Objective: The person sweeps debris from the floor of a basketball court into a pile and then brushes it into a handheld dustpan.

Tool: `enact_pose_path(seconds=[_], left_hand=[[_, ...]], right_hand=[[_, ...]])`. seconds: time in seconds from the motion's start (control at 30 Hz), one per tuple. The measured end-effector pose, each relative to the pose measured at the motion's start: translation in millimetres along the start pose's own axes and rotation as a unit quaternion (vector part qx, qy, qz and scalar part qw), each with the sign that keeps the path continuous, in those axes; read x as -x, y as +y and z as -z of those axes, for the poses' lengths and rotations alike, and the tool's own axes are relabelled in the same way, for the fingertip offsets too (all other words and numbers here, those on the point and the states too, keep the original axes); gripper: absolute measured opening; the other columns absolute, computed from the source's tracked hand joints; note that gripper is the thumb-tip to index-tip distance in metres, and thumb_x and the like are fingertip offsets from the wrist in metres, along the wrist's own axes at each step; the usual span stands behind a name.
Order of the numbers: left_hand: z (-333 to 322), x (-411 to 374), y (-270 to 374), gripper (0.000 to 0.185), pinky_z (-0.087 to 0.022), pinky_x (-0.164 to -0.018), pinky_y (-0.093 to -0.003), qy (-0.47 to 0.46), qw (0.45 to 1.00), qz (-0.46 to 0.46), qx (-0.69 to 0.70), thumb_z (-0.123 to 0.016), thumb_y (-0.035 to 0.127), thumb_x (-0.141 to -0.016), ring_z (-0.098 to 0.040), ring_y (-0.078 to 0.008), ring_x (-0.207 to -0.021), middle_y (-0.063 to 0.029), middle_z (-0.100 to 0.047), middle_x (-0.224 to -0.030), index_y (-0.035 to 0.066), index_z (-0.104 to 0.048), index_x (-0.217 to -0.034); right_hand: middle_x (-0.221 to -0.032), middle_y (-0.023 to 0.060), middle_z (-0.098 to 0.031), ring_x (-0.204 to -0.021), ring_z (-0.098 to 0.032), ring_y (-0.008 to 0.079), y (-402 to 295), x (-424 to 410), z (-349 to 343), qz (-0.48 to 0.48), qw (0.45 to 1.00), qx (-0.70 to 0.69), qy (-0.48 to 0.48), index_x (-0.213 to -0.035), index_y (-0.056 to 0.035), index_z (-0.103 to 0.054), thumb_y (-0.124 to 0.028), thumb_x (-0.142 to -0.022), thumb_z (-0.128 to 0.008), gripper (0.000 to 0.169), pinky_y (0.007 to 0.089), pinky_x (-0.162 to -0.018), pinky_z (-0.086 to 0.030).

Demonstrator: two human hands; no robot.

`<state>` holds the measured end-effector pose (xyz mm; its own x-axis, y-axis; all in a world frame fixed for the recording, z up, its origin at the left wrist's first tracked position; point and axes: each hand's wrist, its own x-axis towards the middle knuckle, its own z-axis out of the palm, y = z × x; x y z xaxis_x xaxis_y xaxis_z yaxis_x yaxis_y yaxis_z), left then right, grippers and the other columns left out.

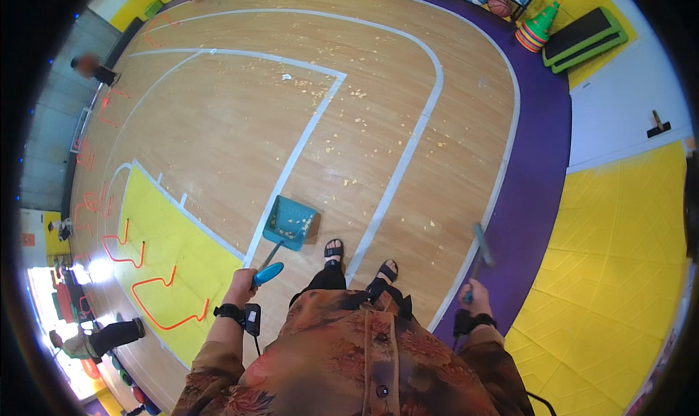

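A long-handled teal dustpan (pixel 294 205) rests on the wooden floor ahead and left of my feet, with pale yellow scraps inside. My left hand (pixel 240 286) is closed around its handle, near the bright blue grip (pixel 268 274). Out to the right, my right hand (pixel 479 297) grips a handle that leads to a narrow blue-grey head, probably a broom (pixel 483 245). That head is blurred and appears over the border of the wooden floor and the purple strip. More pale scraps (pixel 347 182) lie scattered over the floor in front of me.
Bent orange hurdles (pixel 164 327) stand on the yellow floor area to the left. A white crumpled piece (pixel 286 77) lies farther out. Ball rack (pixel 513 17), stacked cones (pixel 538 28) and a white door (pixel 622 104) line the right side. Two people (pixel 101 339) are at the left.
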<state>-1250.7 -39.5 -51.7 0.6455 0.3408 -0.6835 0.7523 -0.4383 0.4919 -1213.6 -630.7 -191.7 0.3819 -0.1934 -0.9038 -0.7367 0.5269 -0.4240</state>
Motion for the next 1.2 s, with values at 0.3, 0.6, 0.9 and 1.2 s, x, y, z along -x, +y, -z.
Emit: enact_pose_path(seconds=[0.3, 0.6, 0.9, 1.2], left_hand=[[-24, -33, -20, 0.007, -0.041, -0.046, -0.0328, 0.006, 0.893, -0.284, -0.349, -0.057, -0.001, -0.065, -0.054, -0.0227, -0.051, -0.0096, -0.054, -0.057, 0.005, -0.055, -0.068], [18, -39, -36, 0.016, -0.042, -0.049, -0.0326, -0.032, 0.930, -0.195, -0.310, -0.058, -0.006, -0.059, -0.057, -0.0233, -0.058, -0.0096, -0.056, -0.060, 0.006, -0.056, -0.069], [14, -37, -49, 0.005, -0.041, -0.047, -0.0318, -0.042, 0.999, 0.018, -0.015, -0.056, 0.000, -0.064, -0.053, -0.0200, -0.054, -0.0084, -0.052, -0.058, 0.005, -0.055, -0.066], [-1, -57, -66, 0.005, -0.044, -0.051, -0.0329, -0.064, 0.996, -0.018, -0.052, -0.058, 0.001, -0.064, -0.056, -0.0242, -0.055, -0.0087, -0.055, -0.059, 0.005, -0.057, -0.067]], right_hand=[[-0.062, 0.0023, -0.046, -0.044, -0.041, 0.0079, 37, 42, -127, -0.227, 0.924, 0.051, -0.302, -0.080, -0.0073, -0.043, -0.019, -0.085, -0.050, 0.014, 0.0220, -0.037, -0.036], [-0.060, 0.0003, -0.045, -0.042, -0.042, 0.0087, -2, 60, -164, -0.075, 0.970, 0.103, -0.208, -0.082, -0.0116, -0.041, -0.023, -0.083, -0.054, 0.017, 0.0220, -0.037, -0.034], [-0.056, 0.0015, -0.043, -0.043, -0.043, 0.0113, 0, -22, -178, -0.027, 0.986, 0.121, -0.109, -0.075, -0.0111, -0.040, -0.018, -0.081, -0.051, 0.014, 0.0237, -0.036, -0.037], [-0.057, 0.0002, -0.045, -0.044, -0.042, 0.0065, 52, 66, -252, -0.246, 0.907, 0.179, -0.293, -0.074, -0.0067, -0.045, -0.020, -0.081, -0.053, 0.017, 0.0192, -0.037, -0.034]])
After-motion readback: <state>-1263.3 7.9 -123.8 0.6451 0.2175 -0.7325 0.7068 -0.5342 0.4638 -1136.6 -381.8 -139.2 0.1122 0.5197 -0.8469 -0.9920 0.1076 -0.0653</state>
